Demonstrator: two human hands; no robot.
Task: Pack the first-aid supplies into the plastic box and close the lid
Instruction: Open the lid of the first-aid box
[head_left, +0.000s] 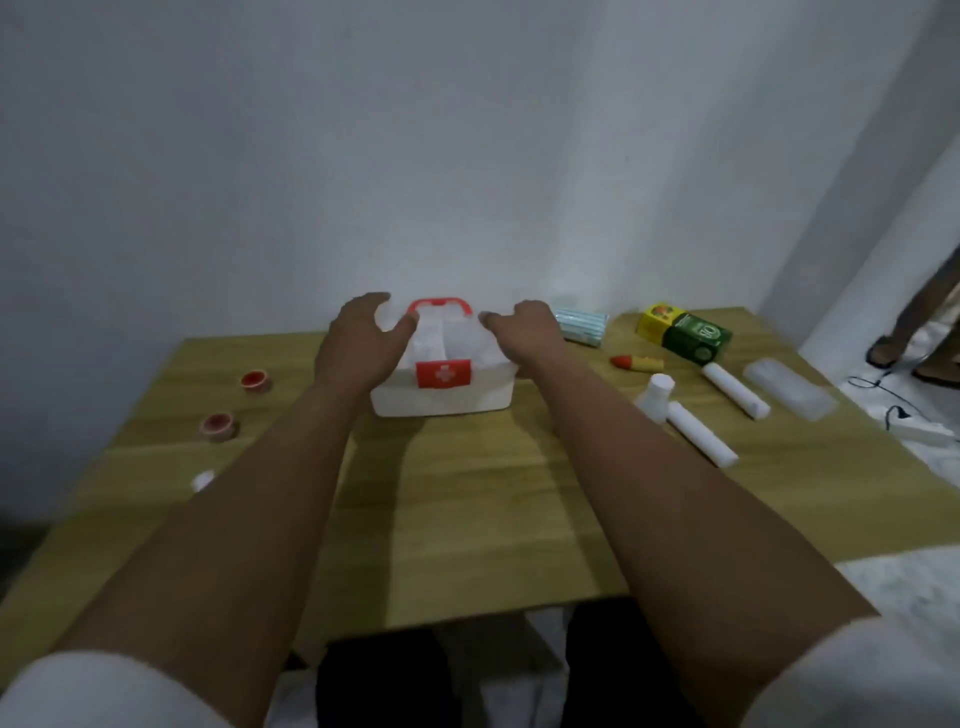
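Observation:
A white plastic first-aid box (441, 397) with a red cross label and a red handle (440, 305) stands at the middle of the wooden table (467, 519), its translucent lid on top. My left hand (358, 340) is at the lid's left side, fingers spread, thumb by the handle. My right hand (524, 330) is over the lid's right side, fingers apart. Whether they touch the lid is unclear. Two red tape rolls (256, 381) (220, 425) lie to the left. To the right lie two white gauze rolls (701, 434) (735, 389), a white bottle (657, 395), a red-yellow tube (636, 362) and a mask pack (581, 325).
A green and yellow carton (685, 332) and a clear plastic packet (789, 388) lie at the far right of the table. A small white item (202, 480) sits near the left edge. Another person's feet (914, 348) and a black cable (878, 387) are on the floor to the right.

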